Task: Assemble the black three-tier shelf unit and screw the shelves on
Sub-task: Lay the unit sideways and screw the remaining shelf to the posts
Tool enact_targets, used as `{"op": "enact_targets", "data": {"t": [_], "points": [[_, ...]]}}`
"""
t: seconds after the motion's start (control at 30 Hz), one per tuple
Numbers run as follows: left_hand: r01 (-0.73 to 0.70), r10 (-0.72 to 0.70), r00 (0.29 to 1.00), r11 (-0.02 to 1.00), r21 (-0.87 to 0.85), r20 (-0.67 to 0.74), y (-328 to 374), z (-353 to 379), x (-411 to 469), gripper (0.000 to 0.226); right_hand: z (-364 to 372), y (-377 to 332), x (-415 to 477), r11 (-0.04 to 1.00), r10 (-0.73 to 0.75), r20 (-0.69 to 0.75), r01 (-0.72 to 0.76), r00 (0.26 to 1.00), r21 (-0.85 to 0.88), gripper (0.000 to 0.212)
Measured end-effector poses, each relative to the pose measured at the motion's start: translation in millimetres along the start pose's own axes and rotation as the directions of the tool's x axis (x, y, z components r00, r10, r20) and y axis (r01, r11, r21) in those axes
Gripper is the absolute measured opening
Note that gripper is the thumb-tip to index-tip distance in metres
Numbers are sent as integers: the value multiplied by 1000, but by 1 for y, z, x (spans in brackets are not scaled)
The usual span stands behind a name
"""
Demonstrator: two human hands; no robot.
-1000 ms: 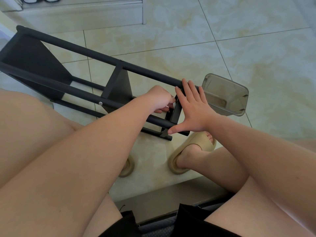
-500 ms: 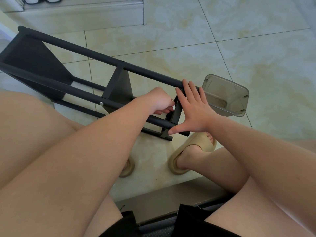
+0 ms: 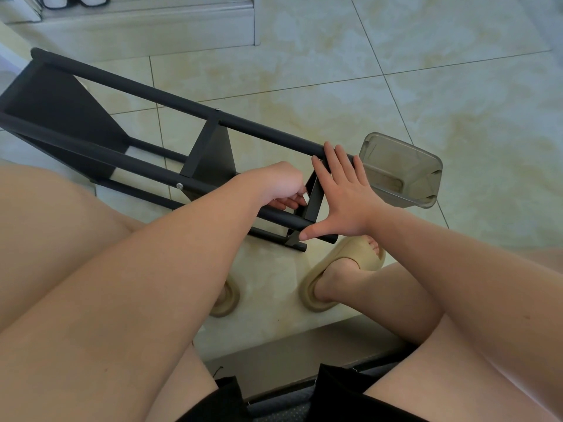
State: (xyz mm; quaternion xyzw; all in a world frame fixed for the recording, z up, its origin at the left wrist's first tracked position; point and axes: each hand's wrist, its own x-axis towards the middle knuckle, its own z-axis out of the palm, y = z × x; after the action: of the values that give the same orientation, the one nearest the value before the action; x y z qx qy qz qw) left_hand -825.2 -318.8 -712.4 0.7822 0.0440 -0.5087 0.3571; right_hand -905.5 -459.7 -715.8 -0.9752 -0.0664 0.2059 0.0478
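Note:
The black shelf unit (image 3: 128, 159) lies on its side on the tiled floor, its round poles running from upper left to the centre. Two shelves sit fixed between the poles; a third shelf (image 3: 313, 196) stands at the near end. My right hand (image 3: 341, 196) presses flat against that end shelf, fingers straight, thumb spread onto the lower pole. My left hand (image 3: 280, 184) reaches in from the left, fingers curled at the inner face of the same shelf; what they pinch is hidden. A silver screw head (image 3: 179, 186) shows on the front pole.
A clear plastic container (image 3: 402, 172) lies tipped just right of the shelf's end. My feet in beige slippers (image 3: 341, 275) rest on the floor below the unit. A white step or ledge (image 3: 146, 22) runs along the top left.
Nothing has visibly changed apart from a slight shift of the left fingers at the shelf; both hands stay in place.

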Motion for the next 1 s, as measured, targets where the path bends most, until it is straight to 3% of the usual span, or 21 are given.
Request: {"op": "enact_targets", "data": {"t": [0.6, 1.0], "points": [[-144, 124, 988, 961, 236, 97, -2, -14, -7, 19, 4, 2, 1, 1000, -5, -5, 5, 1000, 14, 155], [-254, 173, 962, 855, 453, 213, -8, -22, -9, 21, 5, 2, 1, 1000, -2, -4, 2, 1000, 8, 154]]}}
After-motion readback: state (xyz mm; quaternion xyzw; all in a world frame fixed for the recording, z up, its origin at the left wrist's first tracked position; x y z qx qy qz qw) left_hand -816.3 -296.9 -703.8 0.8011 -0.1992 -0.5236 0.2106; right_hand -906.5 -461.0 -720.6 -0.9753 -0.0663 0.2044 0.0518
